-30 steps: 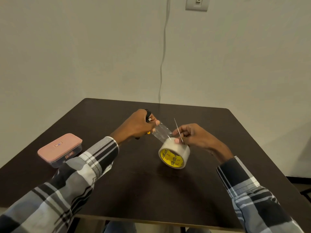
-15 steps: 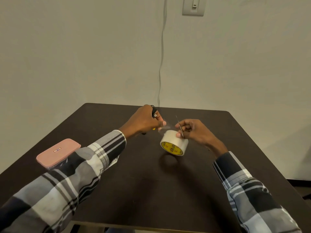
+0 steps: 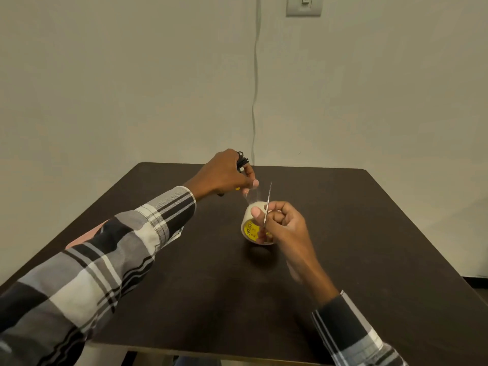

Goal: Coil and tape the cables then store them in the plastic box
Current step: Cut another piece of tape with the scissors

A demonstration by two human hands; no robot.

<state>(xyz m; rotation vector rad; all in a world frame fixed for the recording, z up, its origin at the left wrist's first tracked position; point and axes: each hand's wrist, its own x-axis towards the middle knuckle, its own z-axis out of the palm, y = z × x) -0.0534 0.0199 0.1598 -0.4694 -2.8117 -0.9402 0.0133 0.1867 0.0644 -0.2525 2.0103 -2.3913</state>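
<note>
- Left hand (image 3: 224, 173) grips a coiled black cable (image 3: 241, 161) and pinches the clear tape strip (image 3: 252, 198).
- Right hand (image 3: 281, 223), just below, clutches the tape roll (image 3: 249, 228) and scissors (image 3: 268, 204) above the counter (image 3: 343, 233).

The table (image 3: 343, 233) has a dark brown top with a matt, faintly grainy finish, wood-like though it may be laminate. The tape roll (image 3: 249, 228) is glossy clear plastic film wound on a yellow printed core (card, by the look of it), and the strip pulled from it (image 3: 252, 198) is thin, see-through and shiny. The blade (image 3: 268, 199) is bright smooth metal. The cable (image 3: 241, 162) is black with a dull rubbery skin. Both sleeves (image 3: 111, 260) are soft woven plaid cloth. The wall (image 3: 132, 75) is flat, matt paint; the switch plate (image 3: 304, 6) is smooth plastic.
</note>
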